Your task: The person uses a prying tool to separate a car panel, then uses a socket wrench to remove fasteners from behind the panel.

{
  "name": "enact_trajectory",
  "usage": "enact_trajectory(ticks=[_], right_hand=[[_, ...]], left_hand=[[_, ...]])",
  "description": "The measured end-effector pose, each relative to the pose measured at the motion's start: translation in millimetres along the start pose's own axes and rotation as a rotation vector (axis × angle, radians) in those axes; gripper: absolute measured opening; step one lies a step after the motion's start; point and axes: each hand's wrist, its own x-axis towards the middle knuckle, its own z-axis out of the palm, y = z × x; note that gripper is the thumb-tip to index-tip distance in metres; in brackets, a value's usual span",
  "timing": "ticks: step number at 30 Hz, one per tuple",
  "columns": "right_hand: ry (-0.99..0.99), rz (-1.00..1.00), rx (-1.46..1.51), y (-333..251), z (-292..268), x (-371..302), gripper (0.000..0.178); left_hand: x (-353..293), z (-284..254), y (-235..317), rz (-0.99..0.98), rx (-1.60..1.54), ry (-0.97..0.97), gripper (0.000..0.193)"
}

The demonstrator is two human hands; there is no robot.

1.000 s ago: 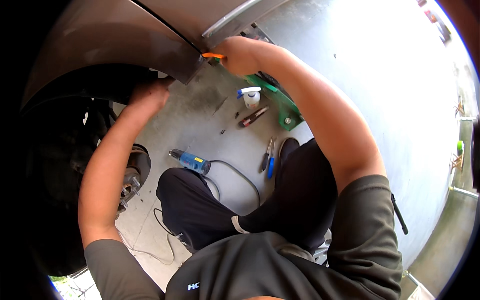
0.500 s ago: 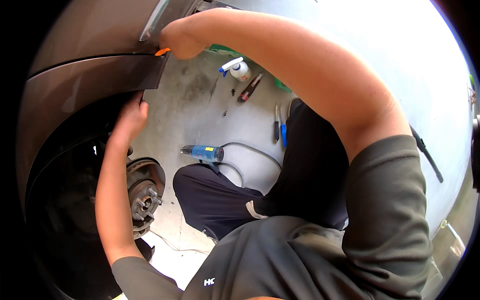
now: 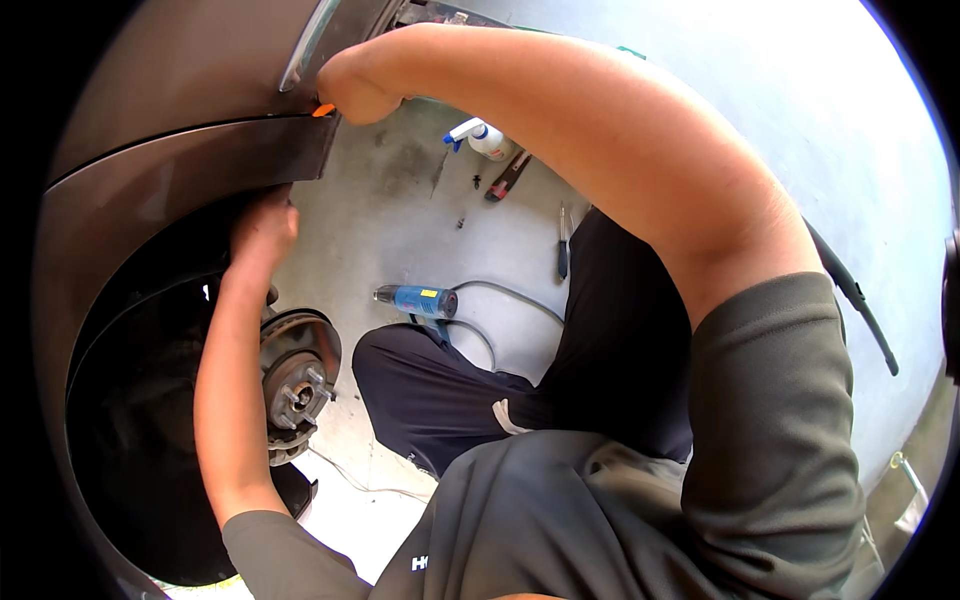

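Note:
My right hand (image 3: 362,88) reaches across to the corner of the brown car body panel (image 3: 200,152). Closed fingers there hold a small flat orange tool (image 3: 323,110), its tip lying at the panel seam (image 3: 230,122); the rest of it is hidden in the hand. Lower down, my left hand (image 3: 266,230) is raised inside the dark wheel arch (image 3: 150,290), touching the panel's lower edge near the same corner. Its fingertips disappear behind that edge, so their grip is hidden. Close to my left forearm is a bare brake disc with wheel studs (image 3: 302,380).
On the grey floor lie a blue heat gun (image 3: 420,300) with its cable (image 3: 515,300), a white spray bottle (image 3: 487,140), a utility knife (image 3: 510,177) and a dark-handled slim tool (image 3: 562,250). My bent legs (image 3: 620,320) frame the heat gun.
The whole view has shifted slightly. Both hands stay at the panel corner, the orange tool showing a little less. A blue-handled tool on the floor is now hidden behind my leg.

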Motion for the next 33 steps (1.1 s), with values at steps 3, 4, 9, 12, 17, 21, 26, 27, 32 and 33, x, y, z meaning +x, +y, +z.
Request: enact_trajectory(ticks=[3, 4, 9, 12, 17, 21, 26, 27, 32, 33], right_hand=[[0.022, -0.052, -0.116, 23.4, 20.1, 7.1, 0.031], [0.029, -0.077, -0.167, 25.4, 21.5, 5.9, 0.031], [-0.059, -0.086, -0.233, 2.0, -0.6, -1.1, 0.029], [-0.039, -0.033, -0.158, 9.4, 4.5, -8.1, 0.029], [-0.104, -0.129, -0.348, 10.2, 3.4, 0.0, 0.033], [-0.008, -0.033, -0.099, 10.6, 4.9, 3.0, 0.034], [-0.032, -0.012, -0.061, 5.7, -1.5, -3.7, 0.031], [0.000, -0.025, -0.080, -0.1, -2.9, -4.5, 0.030], [-0.024, -0.085, -0.177, 0.0, -2.9, -1.6, 0.028], [-0.041, -0.074, -0.167, 3.1, -0.9, -0.9, 0.028]], left_hand=[[24.1, -27.3, 38.6, -0.057, -0.441, -0.133, 0.056], [25.4, -46.7, 55.3, -0.325, -0.785, -0.495, 0.059], [1.2, -2.4, 5.5, 0.113, -0.187, 0.116, 0.051], [10.6, -26.0, 32.8, -0.039, -0.151, -0.065, 0.041], [14.6, -40.3, 38.8, -0.097, 0.051, -0.189, 0.040], [15.3, -31.9, 22.9, -0.074, 0.147, -0.115, 0.037], [4.8, -12.5, 24.5, -0.008, -0.128, 0.008, 0.049], [-0.1, 2.1, 17.3, 0.109, -0.252, 0.152, 0.053], [1.1, -24.7, 17.1, -0.288, -0.550, -0.373, 0.051], [4.0, -24.2, 19.6, -0.131, -0.278, -0.161, 0.049]])
